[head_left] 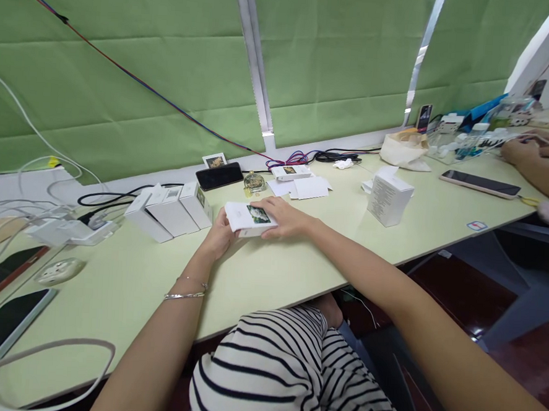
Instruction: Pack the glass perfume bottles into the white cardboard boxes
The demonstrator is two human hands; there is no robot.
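Between my hands, just above the table, is a small white box [239,216] with a picture of a white flower on dark green. My left hand [220,234] grips its left end, and my right hand [283,219] is closed round its right end. To the left stand several similar white boxes [169,210], leaning side by side. Beyond my hands lie another white box [291,172] with a picture and some blank white cards [311,188]. On the right, an upright white box [389,197] has printed text on its side and a raised top flap.
A black phone [219,175] and a round glass ornament [254,182] sit behind the boxes. Cables [300,159] run along the wall. Chargers [71,231] and tablets [11,326] lie left. Rightward are a cloth pouch [404,149], a phone [480,183] and another person's hands [522,151].
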